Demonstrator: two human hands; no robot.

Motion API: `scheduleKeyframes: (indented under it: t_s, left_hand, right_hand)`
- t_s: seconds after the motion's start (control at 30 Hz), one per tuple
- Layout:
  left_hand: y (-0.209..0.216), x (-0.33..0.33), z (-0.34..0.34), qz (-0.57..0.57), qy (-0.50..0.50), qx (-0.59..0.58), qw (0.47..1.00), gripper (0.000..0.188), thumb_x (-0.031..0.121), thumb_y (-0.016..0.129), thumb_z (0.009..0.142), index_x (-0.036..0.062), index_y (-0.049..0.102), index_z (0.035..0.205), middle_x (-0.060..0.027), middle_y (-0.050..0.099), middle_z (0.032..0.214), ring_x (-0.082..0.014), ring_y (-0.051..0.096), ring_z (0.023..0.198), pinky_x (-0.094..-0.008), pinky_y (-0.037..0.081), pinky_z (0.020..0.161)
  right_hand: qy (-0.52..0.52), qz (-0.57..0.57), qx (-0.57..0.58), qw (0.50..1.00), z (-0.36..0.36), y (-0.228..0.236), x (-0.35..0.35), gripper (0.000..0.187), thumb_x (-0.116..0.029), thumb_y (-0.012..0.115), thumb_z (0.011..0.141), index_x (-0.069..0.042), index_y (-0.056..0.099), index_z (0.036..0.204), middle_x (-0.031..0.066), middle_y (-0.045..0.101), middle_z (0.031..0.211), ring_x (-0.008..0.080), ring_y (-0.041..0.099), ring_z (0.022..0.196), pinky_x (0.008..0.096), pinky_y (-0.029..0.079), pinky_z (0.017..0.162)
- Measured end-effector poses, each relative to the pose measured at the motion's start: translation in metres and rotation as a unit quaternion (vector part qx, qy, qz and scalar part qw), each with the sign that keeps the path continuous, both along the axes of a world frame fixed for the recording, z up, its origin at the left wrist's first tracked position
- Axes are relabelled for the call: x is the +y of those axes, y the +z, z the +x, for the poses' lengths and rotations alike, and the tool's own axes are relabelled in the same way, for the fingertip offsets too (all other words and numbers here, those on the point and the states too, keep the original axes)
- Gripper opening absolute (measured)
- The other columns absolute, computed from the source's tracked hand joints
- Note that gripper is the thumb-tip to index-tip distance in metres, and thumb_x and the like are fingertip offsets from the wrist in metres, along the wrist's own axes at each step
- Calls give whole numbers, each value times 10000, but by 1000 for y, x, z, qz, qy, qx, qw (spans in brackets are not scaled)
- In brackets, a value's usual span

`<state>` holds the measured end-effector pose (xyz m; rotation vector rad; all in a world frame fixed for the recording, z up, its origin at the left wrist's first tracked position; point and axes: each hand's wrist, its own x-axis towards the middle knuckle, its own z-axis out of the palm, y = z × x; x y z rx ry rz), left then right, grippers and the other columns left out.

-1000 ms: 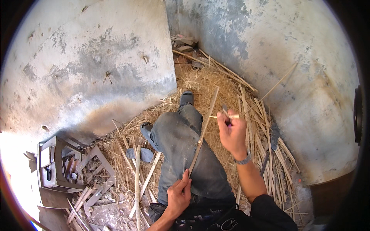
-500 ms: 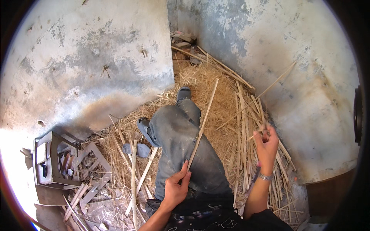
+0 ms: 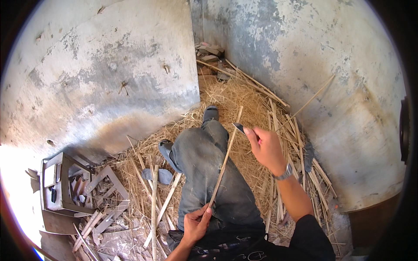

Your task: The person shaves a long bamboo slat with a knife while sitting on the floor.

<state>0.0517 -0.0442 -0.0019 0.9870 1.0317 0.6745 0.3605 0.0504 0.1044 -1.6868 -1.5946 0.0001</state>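
Observation:
My left hand (image 3: 197,225) pinches the lower end of a long, thin bamboo strip (image 3: 225,161), which slants up across my dark trousers (image 3: 204,156). Held in my right hand (image 3: 265,147) is a small knife; its short dark blade (image 3: 238,127) meets or overlaps the strip near the upper end. Whether the edge presses into the strip I cannot tell. The fingers hide most of the knife's handle.
Loose shavings (image 3: 244,143) cover the floor around my legs. Several bamboo strips (image 3: 300,148) lie along the right wall. On the left stand a broken wooden cabinet (image 3: 58,182) and scrap wood (image 3: 106,185). Bricks (image 3: 211,54) are piled in the corner.
My right hand has moved from the strips at the right wall to the strip's upper part, the knife blade now showing. My left hand has come down slightly, still on the strip.

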Motion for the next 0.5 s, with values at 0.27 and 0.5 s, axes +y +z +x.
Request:
scheduleKeyframes:
  t_s: [0.27, 0.5]
  left_hand:
    - [-10, -3, 6, 73, 24, 90, 993, 383, 250, 704, 1012, -52, 697, 1247, 44, 652, 779, -4, 506, 730, -181, 425, 631]
    - [-12, -2, 7, 107, 21, 97, 989, 387, 255, 715, 1004, -53, 701, 1238, 43, 660, 784, -7, 516, 730, -195, 453, 645]
  right_hand:
    - [73, -65, -27, 995, -15, -23, 5, 439, -263, 560, 1066, -17, 523, 705, 187, 457, 532, 359, 463, 432, 455, 345, 456]
    - [135, -54, 33, 989, -1, -31, 8, 483, -316, 527, 1085, -18, 549, 706, 155, 455, 494, 286, 390, 398, 422, 321, 438]
